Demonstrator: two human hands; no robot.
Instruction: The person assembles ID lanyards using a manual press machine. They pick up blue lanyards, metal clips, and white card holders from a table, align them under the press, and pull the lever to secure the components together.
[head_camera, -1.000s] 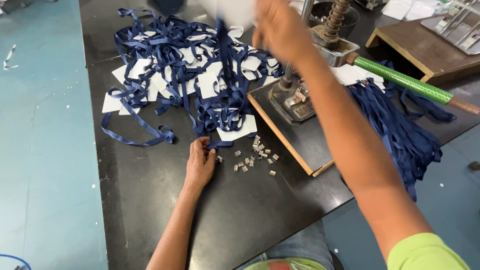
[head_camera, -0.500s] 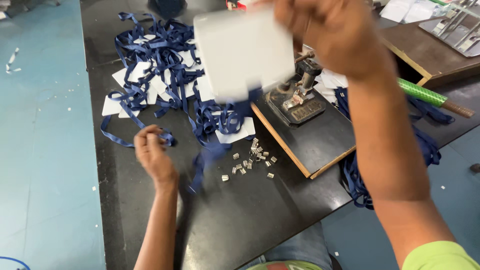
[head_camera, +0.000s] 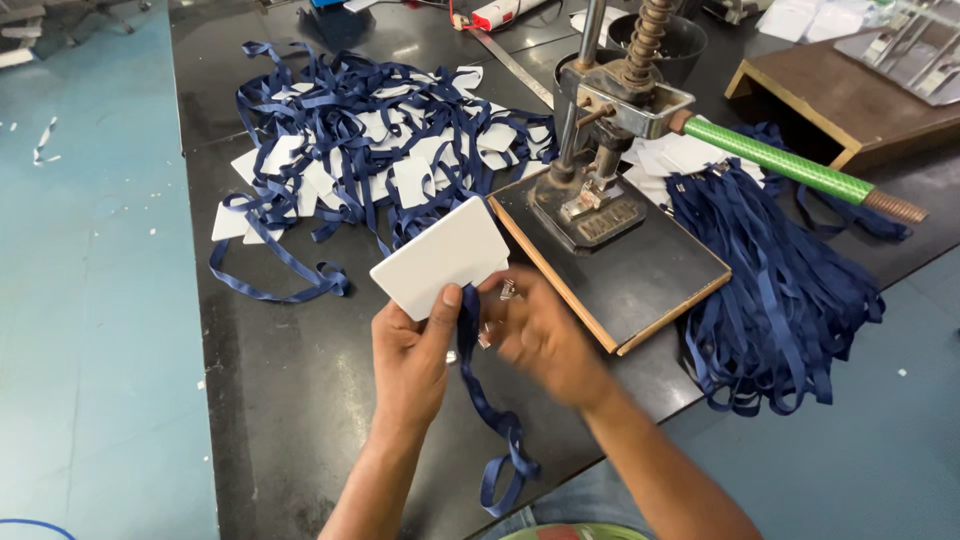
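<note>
My left hand (head_camera: 410, 360) holds a white blank card (head_camera: 440, 256) by its lower edge, tilted above the black table (head_camera: 270, 400). A blue ribbon (head_camera: 490, 410) hangs from the card and trails toward the table's front edge. My right hand (head_camera: 540, 335) is blurred just right of the card, over several small metal clips (head_camera: 508, 291). Whether its fingers hold a clip is unclear.
A pile of blue ribbons with white cards (head_camera: 370, 160) lies at the back left. A hand press (head_camera: 600, 170) with a green lever (head_camera: 775, 160) stands on a board. More blue ribbons (head_camera: 770, 270) hang over the right edge. A wooden tray (head_camera: 850, 100) sits far right.
The card came down from my raised right hand into my left hand. My right hand dropped to the clips by the press board.
</note>
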